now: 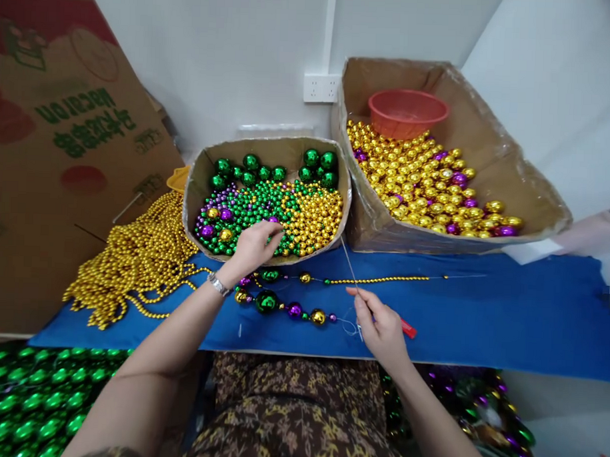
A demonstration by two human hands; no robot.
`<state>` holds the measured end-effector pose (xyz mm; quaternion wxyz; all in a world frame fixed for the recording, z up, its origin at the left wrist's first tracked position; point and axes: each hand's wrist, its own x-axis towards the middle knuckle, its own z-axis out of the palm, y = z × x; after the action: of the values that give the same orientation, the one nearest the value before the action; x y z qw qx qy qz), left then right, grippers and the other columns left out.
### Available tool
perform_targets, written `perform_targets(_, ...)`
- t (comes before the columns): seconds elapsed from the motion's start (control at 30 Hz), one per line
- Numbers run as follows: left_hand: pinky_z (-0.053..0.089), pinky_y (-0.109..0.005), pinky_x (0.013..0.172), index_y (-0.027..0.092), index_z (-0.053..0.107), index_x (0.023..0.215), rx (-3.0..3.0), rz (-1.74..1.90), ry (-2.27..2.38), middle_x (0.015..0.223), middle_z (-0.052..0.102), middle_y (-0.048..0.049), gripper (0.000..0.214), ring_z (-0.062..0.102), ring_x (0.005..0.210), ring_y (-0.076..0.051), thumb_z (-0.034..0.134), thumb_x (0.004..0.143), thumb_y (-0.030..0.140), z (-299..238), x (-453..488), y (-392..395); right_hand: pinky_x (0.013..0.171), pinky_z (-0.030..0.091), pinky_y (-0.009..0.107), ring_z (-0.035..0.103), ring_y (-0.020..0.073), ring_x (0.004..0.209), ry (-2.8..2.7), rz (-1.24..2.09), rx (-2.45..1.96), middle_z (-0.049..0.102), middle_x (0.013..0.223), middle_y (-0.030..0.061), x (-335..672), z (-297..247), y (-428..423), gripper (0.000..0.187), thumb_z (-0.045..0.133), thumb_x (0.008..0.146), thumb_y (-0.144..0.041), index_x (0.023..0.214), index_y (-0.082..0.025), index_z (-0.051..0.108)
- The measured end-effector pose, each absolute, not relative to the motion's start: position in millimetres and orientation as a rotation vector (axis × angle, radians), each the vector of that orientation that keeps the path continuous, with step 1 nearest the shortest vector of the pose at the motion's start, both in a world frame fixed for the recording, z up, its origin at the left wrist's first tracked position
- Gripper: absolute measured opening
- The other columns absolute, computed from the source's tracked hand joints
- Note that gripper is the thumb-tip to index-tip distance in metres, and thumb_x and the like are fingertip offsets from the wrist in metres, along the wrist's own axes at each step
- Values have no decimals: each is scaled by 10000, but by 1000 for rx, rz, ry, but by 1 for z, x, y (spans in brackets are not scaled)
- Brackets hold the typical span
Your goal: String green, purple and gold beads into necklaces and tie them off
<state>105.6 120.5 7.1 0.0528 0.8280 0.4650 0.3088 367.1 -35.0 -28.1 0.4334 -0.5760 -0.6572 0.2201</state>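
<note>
My left hand (257, 245) reaches over the near rim of the smaller cardboard box (189, 214), fingers pinched at the small beads (312, 219); whatever they hold is hidden. A thin long needle (350, 265) slants up from my right hand (380, 324), pinched between thumb and fingers. Below lies a strand of mixed green, purple and gold beads (266, 302), its pale thread (350, 329) curling toward my right hand. Behind it stretches a second strand with small gold beads (383, 280). A red handle (408, 329) shows beyond my right hand, the rest covered.
A larger box (536, 190) of gold and purple beads holds a red basin (408, 112). Gold bead strings (134, 256) pile at the left on the blue cloth (506, 322). A big carton (30, 199) stands left. Green beads (33, 399) sit below the table.
</note>
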Motion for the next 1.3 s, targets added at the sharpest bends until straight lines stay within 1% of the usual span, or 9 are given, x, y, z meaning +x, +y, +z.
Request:
perform_targets(0.13,443,-422,939,137,604,1226,2632,684,1621,1212,605,-164,362,559,1102,-290,537,885,239,0,98,158,681,552,290,678,184,637,-1705,531,-1412,648,613,8,364,-32,-34,273,425,973,-308,1095,-192,640)
perform_targets(0.23,467,-409,899,136,607,1226,2664,374,1677,1147,627,-158,354,578,1065,-295,510,899,231,-2,100,164,720,565,281,704,175,720,-1734,501,-1392,732,861,67,364,-34,-35,275,421,975,-286,1097,-171,638)
perform_targets(0.37,494,-354,828,160,651,1135,2613,351,1494,1048,659,-120,295,623,969,-252,522,898,281,7,103,151,781,572,278,719,180,846,-1750,489,-1366,736,1029,81,366,-37,-35,249,434,970,-255,1093,-181,637)
perform_targets(0.57,483,-347,855,176,691,1059,2510,553,1287,1055,709,-92,328,656,942,-236,532,884,404,21,106,164,810,574,274,719,185,910,-1762,473,-1314,739,1040,76,366,-43,-31,232,447,965,-240,1089,-191,638)
perform_targets(0.73,490,-332,831,130,699,1014,2310,597,1578,1003,728,-92,290,661,897,-235,522,885,320,32,122,226,797,578,266,722,181,887,-1761,444,-1324,743,1021,82,367,-43,-25,234,441,964,-230,1071,-183,643)
perform_targets(0.93,368,-456,1048,4,555,1205,2277,580,1853,1205,615,-175,430,535,1180,-293,574,885,291,32,141,293,820,565,286,713,173,861,-1745,460,-1469,737,1029,83,379,-36,-24,250,436,971,-230,1107,-180,639)
perform_targets(1.03,231,-496,1150,81,496,1271,2229,573,1844,1325,516,-162,489,357,1358,-334,641,830,234,29,141,326,809,561,270,709,162,851,-1722,483,-1528,740,1008,82,385,-38,-23,245,442,971,-222,1106,-168,640)
perform_targets(1.17,242,-513,1169,248,556,1106,1940,809,1615,1293,543,-78,520,157,1445,-352,784,643,317,21,135,367,766,568,267,708,158,810,-1684,500,-1554,736,1030,78,387,-41,-22,243,449,970,-226,1118,-179,636)
perform_targets(1.3,202,-520,1171,246,574,834,1922,722,1610,1172,604,-75,312,218,1421,-338,764,592,302,8,136,394,761,574,275,711,166,807,-1679,508,-1548,740,1008,70,385,-45,-20,235,456,966,-218,1115,-191,636)
